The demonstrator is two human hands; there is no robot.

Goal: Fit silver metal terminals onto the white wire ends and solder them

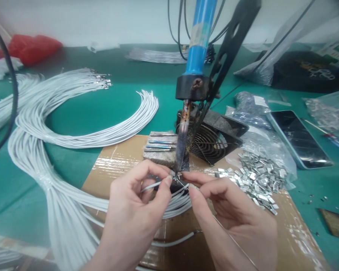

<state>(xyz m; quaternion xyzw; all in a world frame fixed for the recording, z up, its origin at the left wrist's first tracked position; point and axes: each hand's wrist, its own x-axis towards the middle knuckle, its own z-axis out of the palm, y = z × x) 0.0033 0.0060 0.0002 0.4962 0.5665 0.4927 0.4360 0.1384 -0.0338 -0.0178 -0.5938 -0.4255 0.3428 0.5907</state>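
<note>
My left hand [138, 207] is closed in a pinch on a white cable [150, 187], its fingertips just below the tip of the soldering iron [183, 139]. My right hand [228, 210] pinches a thin wire [237, 244] that runs down past the palm toward the bottom edge. Both hands' fingertips nearly meet at a small metal part [178, 176] under the iron tip; its details are too small to tell. More white cables [177, 205] pass behind and between the hands. The iron, with a blue handle, hangs upright in a black bracket [228, 49].
Small metal connectors [260, 177] lie piled at the right on cardboard [113, 165]. Behind stand a black fan [211, 139] and a phone [302, 139]. White cable bundles [45, 177] spread across the left. A block with metal rods [159, 155] sits left of the iron.
</note>
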